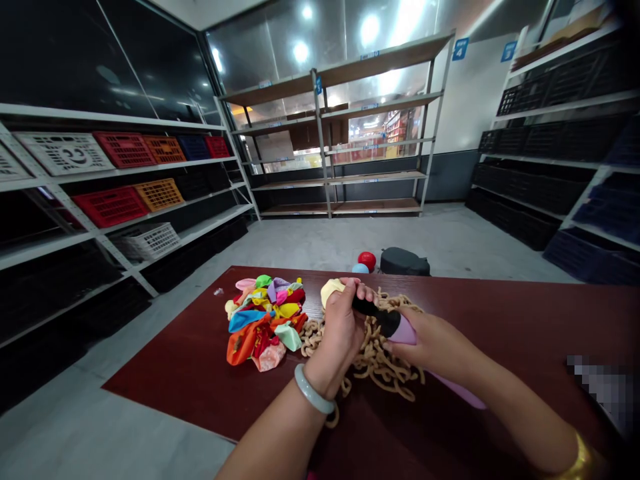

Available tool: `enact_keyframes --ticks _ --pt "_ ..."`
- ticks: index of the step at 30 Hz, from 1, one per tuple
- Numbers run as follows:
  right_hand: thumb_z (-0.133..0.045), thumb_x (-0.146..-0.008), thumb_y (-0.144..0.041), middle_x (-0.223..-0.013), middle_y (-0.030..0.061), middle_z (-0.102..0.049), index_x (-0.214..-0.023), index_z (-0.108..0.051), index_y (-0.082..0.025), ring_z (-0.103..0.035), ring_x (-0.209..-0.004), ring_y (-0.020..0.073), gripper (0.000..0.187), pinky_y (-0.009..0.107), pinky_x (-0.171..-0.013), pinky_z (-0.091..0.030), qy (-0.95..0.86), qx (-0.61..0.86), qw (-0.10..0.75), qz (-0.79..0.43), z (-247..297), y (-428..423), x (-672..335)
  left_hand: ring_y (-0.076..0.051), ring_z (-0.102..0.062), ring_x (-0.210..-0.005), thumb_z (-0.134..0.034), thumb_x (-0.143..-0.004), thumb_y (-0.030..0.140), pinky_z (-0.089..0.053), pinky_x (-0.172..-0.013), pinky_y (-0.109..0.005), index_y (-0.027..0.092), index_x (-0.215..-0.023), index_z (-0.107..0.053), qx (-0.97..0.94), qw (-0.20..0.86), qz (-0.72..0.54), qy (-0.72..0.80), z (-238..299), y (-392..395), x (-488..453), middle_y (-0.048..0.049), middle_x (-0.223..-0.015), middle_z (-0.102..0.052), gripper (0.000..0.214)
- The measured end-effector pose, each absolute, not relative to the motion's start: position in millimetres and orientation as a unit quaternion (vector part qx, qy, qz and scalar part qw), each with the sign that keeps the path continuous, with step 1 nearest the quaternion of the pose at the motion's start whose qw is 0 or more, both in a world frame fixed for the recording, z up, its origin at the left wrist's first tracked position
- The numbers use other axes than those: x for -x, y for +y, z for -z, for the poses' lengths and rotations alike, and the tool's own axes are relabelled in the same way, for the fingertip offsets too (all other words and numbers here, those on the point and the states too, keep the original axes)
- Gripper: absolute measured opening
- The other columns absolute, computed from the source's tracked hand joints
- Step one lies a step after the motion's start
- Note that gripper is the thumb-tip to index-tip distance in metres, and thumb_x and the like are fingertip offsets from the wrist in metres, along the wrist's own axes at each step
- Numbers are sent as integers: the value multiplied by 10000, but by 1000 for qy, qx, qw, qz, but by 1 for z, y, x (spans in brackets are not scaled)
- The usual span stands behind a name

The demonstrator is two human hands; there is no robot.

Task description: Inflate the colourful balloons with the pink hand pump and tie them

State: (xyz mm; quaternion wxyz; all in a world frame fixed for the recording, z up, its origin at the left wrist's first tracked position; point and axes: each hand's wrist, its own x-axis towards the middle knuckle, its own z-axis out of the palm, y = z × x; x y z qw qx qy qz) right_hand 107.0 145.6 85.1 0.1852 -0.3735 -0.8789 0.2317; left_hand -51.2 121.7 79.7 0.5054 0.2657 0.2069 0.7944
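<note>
My left hand [343, 320] is closed around the neck of a pale yellow balloon [331, 290], pinching it onto the black nozzle of a purple hand pump [404, 330]. My right hand [434, 347] grips the pump's purple body, which runs back under my forearm. Both hands hover over a tangle of tan chain-like cord [377, 363] on the dark red table [200, 373]. A heap of uninflated balloons [265, 323] in several colours lies just left of my left hand.
On the floor beyond the table's far edge sit a red ball [367, 259], a light blue ball [360, 269] and a dark bag [404, 262]. Metal shelving with coloured crates [125, 150] lines the left; dark crates fill the shelves on the right.
</note>
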Motion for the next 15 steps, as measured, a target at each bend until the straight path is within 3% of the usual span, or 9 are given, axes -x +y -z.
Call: enact_keyframes --ticks 15 --pt "-598 -757 -416 -1026 68 -694 -1163 -566 -246 -647 -913 261 442 317 -747 -448 -892 358 158 -227 -87 147 -109 -108 -452 -582 -594 -827 167 -377 -573 -266 182 -954 -538 -264 499 -807 175 -93 123 81 45 -604 -380 140"
